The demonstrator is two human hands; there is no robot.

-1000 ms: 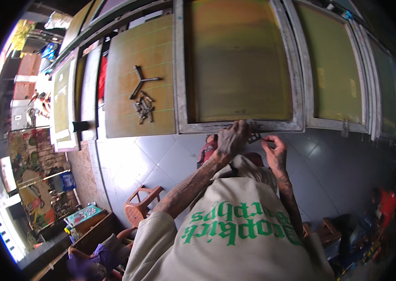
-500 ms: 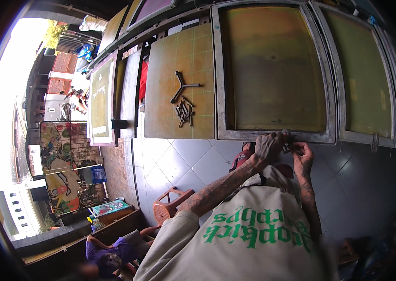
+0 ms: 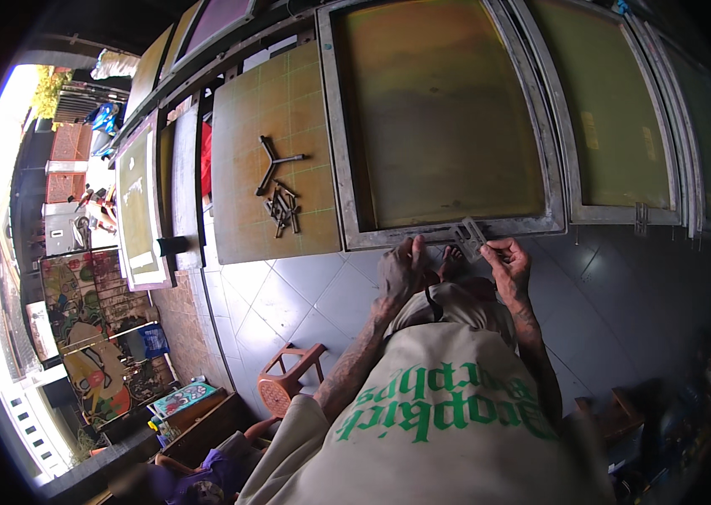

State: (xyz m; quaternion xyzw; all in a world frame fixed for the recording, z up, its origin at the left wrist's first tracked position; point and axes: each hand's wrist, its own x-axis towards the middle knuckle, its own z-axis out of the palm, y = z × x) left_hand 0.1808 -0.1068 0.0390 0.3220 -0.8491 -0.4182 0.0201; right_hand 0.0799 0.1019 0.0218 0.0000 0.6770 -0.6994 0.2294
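In my right hand (image 3: 509, 268) I pinch a slotted metal bracket (image 3: 472, 232) between thumb and fingers, at the near edge of a large framed screen (image 3: 345, 109). The bracket's upper end overlaps the frame's near bar. My left hand (image 3: 402, 271) is closed beside that same bar, to the left of the bracket. Whatever its fingers hold, if anything, is hidden. On the board (image 3: 242, 93) to the left lie a three-armed socket wrench (image 3: 270, 160) and a small pile of bolts (image 3: 282, 209).
More framed screens stand to the right (image 3: 578, 160) and left (image 3: 125, 198). A brown plastic stool (image 3: 281, 389) is on the tiled floor (image 3: 288, 290). At lower left is a person in purple (image 3: 208, 475). A metal clip (image 3: 642, 217) hangs on the right screen's near edge.
My hands, close together at the frame's near edge before, have moved apart, the left one leftward. The bracket now shows plainly in my right hand. The whole view has shifted.
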